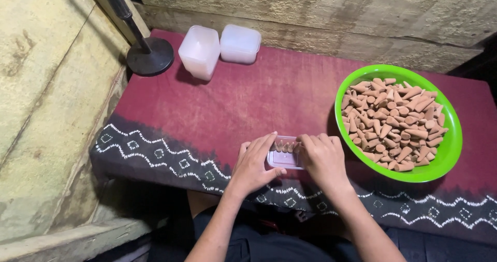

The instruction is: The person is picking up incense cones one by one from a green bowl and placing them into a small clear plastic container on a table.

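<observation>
A small clear plastic box (283, 157) sits on the dark red patterned cloth (248, 101) near its front edge. A row of tan cones (286, 147) stands along the box's far side. My left hand (253, 164) holds the box's left side, thumb at the front edge. My right hand (322, 157) rests on the box's right side, its fingertips on the cones in the row. Just to the right, a bright green bowl (451, 148) is heaped with several loose tan cones (393, 122).
Two stacks of clear square plastic containers (199, 51) (240, 43) stand at the back of the cloth. A black round stand base (150, 56) with a pole is at the back left. Rough walls close in behind and to the left.
</observation>
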